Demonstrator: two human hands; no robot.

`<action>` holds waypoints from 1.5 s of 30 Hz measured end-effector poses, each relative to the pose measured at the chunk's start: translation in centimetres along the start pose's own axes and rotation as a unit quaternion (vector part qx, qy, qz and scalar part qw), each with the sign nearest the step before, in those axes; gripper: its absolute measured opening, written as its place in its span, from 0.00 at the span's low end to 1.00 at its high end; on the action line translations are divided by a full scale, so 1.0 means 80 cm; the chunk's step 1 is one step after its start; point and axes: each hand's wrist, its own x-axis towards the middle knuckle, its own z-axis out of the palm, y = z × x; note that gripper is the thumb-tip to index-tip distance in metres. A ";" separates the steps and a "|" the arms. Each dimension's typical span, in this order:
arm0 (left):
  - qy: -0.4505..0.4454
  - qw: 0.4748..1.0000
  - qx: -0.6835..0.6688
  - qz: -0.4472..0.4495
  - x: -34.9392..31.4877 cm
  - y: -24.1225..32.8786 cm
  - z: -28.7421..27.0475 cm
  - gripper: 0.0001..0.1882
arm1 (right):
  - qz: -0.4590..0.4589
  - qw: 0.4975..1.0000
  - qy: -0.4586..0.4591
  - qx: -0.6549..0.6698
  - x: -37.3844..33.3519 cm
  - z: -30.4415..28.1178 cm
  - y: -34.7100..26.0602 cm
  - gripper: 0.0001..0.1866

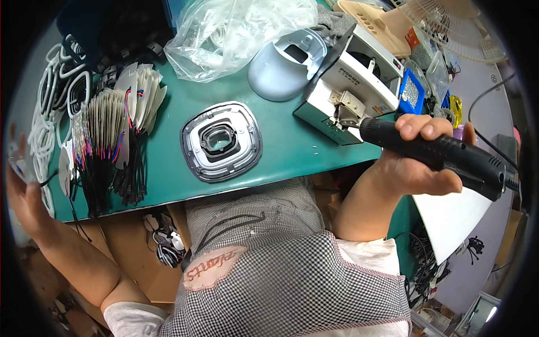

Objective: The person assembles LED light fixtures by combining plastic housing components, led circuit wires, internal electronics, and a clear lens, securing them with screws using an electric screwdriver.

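Note:
My right hand point(412, 163) is wrapped round a black electric screwdriver point(432, 147). Its tip points left and meets the metal outlet of a white screw feeder point(351, 78); whether a screw sits on it is too small to tell. At the far left edge, my left hand point(27, 196) is raised beside the table, fingers curled near a small pale piece with a black wire by it; the dark rim hides most of it. Between the hands, a rounded-square grey and white housing part point(247, 132) with a central opening lies flat on the green table point(281, 160).
Flat pale pieces with coloured wires point(104, 123) are bundled at left, beside coiled white cables point(42, 129). Behind lie a clear plastic bag point(241, 39) and a grey-blue curved cover point(275, 73). A blue tray of screws point(412, 90) and a fan point(460, 28) stand at right.

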 end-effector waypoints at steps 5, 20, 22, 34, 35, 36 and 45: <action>-0.169 0.980 -0.100 0.018 -0.007 0.034 0.036 0.59 | 0.017 0.997 0.063 -0.045 -0.008 0.003 0.014 0.50; -0.170 0.976 -0.127 -0.049 -0.027 0.085 0.079 0.64 | 0.100 0.980 0.078 -0.151 -0.007 0.026 0.014 0.51; -0.181 0.973 -0.142 -0.021 -0.030 0.071 0.091 0.64 | 0.104 0.980 0.078 -0.154 -0.008 0.025 0.015 0.51; -0.383 0.922 0.022 0.049 -0.049 0.105 0.141 0.48 | 0.139 0.956 -0.125 0.224 -0.010 0.020 0.013 0.52; -0.384 0.922 0.010 0.048 -0.051 0.105 0.147 0.49 | 0.141 0.955 -0.129 0.227 -0.008 0.029 0.013 0.52; -0.382 0.923 0.011 0.044 -0.053 0.105 0.154 0.49 | 0.143 0.944 -0.156 0.252 -0.005 0.038 0.011 0.50; -0.369 0.926 -0.073 0.021 -0.070 0.117 0.218 0.50 | 0.143 0.927 -0.166 0.306 -0.026 0.103 0.035 0.50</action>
